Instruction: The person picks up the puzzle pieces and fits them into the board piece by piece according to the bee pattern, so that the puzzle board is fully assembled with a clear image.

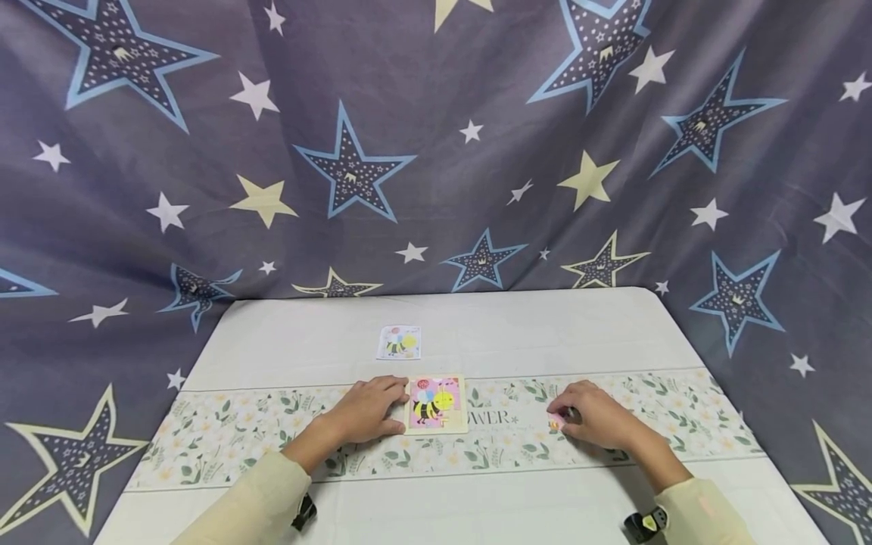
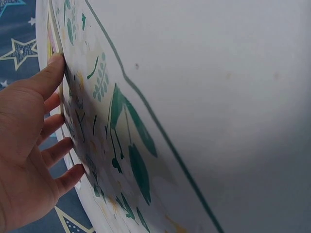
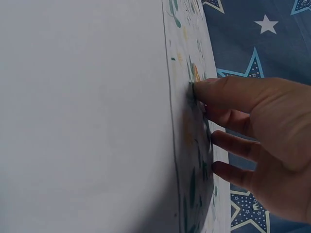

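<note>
A square jigsaw puzzle (image 1: 436, 405) with a bee on a pink ground lies in a pale tray (image 1: 466, 424) at the table's middle. Against the tray's left edge rests my left hand (image 1: 371, 409), its thumb near the lower corner and its fingers spread. In the left wrist view the thumb of that hand (image 2: 29, 121) touches the tray's rim. Well to the right, my right hand (image 1: 596, 415) pinches a small pink and orange puzzle piece (image 1: 555, 421) at the tabletop. The right wrist view shows just a sliver of the piece beyond the thumb.
Behind the tray lies a paper card (image 1: 399, 343) with the same bee picture. A floral printed band (image 1: 238, 435) crosses the white table (image 1: 545, 333). A dark star-patterned curtain (image 1: 409, 129) hangs behind the table and down both sides.
</note>
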`<state>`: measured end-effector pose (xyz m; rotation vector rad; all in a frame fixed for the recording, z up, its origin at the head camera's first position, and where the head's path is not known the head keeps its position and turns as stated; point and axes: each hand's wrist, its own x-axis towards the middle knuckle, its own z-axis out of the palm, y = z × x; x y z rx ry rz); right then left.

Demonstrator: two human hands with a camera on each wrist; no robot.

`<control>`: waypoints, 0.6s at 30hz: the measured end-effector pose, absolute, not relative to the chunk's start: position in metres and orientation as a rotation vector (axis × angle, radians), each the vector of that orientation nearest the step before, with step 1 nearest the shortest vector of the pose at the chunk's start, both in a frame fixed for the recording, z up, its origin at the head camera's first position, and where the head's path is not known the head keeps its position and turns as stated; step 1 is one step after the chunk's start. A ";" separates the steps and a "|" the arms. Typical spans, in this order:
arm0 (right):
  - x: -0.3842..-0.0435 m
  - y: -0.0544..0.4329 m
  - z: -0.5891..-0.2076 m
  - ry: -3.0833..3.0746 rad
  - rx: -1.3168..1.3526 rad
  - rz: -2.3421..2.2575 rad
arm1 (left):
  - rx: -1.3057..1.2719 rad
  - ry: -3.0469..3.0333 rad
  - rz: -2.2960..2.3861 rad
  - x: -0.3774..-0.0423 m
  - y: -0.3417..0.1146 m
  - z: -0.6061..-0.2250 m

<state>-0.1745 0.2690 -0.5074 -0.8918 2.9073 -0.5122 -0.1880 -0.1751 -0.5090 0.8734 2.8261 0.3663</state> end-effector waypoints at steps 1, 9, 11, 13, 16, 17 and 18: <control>-0.174 0.269 -0.508 2.911 -0.892 -0.508 | 0.870 2.825 0.368 -0.188 -0.175 -0.509; -0.175 0.269 -0.509 2.916 -0.928 -0.511 | 0.865 2.826 0.364 -0.188 -0.175 -0.509; -0.176 0.269 -0.510 2.916 -0.945 -0.513 | 0.869 2.827 0.359 -0.188 -0.176 -0.510; -0.176 0.269 -0.510 2.913 -0.956 -0.522 | 0.876 2.830 0.353 -0.189 -0.176 -0.511; -0.177 0.268 -0.509 2.904 -0.964 -0.540 | 0.882 2.830 0.349 -0.189 -0.176 -0.511; -0.177 0.267 -0.508 2.900 -0.961 -0.547 | 0.882 2.828 0.350 -0.189 -0.176 -0.511; -0.177 0.266 -0.507 2.895 -0.958 -0.554 | 0.883 2.828 0.352 -0.189 -0.176 -0.511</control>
